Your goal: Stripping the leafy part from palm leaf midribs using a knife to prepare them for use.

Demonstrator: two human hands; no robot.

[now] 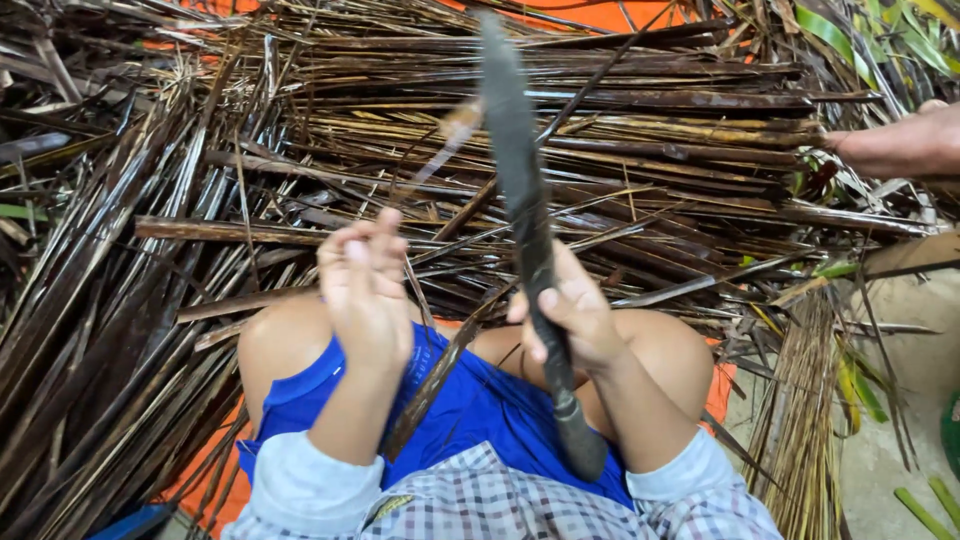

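Knife [520, 200] in right hand [570, 315] points up, away.

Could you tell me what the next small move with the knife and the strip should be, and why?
Probably draw the long knife in the right hand down along the thin strip pinched in the left hand. The blade stands upright beside the raised strip, whose upper end is blurred, and they appear close together.

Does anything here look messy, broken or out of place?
Nothing looks broken. The dark split stalks lie in a loose, criss-crossed heap rather than stacked. The right hand grips a long dark blade; the left hand pinches a thin strip, blurred.
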